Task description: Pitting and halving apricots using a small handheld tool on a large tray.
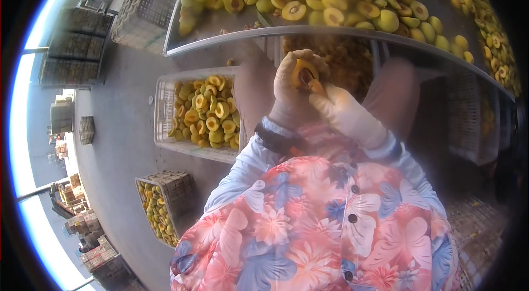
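Note:
My left hand (289,80), in a pale glove, is closed around a halved yellow fruit (305,72) whose cut face with a dark brown centre is turned towards my right hand. My right hand (341,107), gloved too, has its thumb and fingers together at the fruit's cut side, on a small orange-brown piece or tool end (317,87) that I cannot identify. Both hands are above my lap, below the near metal edge of a work table (264,31). Halved fruits (294,10) and other green-yellow pieces are heaped on that table.
A white plastic crate (197,153) of halved fruit stands on the floor left of my knee. Another filled crate (165,208) is lower left. Below the table edge, between my knees, is a container of brownish pieces (347,59). Stacked crates (142,14) stand upper left.

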{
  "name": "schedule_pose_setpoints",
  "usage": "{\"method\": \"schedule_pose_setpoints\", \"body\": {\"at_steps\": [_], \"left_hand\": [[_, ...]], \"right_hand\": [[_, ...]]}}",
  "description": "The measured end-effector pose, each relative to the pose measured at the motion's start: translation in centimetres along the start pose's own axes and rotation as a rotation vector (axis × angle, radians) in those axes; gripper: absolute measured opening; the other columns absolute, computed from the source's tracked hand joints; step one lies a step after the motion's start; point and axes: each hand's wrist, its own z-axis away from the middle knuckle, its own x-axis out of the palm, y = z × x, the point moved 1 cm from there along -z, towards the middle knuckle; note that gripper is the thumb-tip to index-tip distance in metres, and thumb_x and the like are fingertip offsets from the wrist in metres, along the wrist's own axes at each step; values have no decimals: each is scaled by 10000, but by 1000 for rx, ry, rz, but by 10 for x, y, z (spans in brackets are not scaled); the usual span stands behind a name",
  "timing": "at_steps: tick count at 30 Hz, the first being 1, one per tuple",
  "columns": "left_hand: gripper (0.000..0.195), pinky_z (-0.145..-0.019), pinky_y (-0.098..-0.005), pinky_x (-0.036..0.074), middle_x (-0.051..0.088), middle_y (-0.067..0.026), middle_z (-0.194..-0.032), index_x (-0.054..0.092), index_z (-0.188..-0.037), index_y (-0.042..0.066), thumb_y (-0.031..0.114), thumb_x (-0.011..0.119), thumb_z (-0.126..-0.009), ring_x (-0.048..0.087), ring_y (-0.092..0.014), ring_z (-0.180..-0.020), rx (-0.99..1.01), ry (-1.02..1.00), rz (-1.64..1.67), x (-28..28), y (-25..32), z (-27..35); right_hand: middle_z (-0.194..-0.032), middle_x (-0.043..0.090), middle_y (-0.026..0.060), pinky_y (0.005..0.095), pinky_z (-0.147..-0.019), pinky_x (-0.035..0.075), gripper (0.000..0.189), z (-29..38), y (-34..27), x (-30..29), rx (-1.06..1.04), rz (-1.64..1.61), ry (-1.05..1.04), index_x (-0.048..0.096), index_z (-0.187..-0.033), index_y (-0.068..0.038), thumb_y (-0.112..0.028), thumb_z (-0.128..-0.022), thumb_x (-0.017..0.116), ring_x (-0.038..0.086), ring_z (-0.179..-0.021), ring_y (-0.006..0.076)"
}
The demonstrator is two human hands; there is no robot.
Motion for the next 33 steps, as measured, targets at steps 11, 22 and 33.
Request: {"method": "schedule_pose_setpoints", "body": {"at_steps": [11, 22, 33], "left_hand": [[342, -820, -336, 521, 625, -104, -1008, 558, -1139, 27, 338, 541, -998, 619, -218, -911, 217, 37, -237, 3, 0, 2], [339, -832, -397, 540, 645, -104, -1043, 596, -1075, 86, 410, 543, -991, 646, -286, -975, -150, 147, -32, -5, -11, -26], [248, -888, -388, 520, 629, -111, -1088, 595, -1103, 53, 260, 605, -967, 616, -247, -1013, 401, 539, -304, -88, 104, 46]], "right_hand": [[-587, 330, -83, 194, -381, 212, 383, 12, -17, -6, 501, -742, -241, 519, -926, -111, -489, -988, 542, 270, -421, 14], [-595, 330, -87, 191, -383, 209, 386, 15, 13, -29, 382, -1102, -565, 499, -937, -121, -502, -991, 527, 265, -427, 13], [-616, 402, -87, 191, -393, 285, 262, -7, 13, -38, 416, -477, -96, 507, -938, -149, -400, -997, 554, 340, -456, 30]]}}
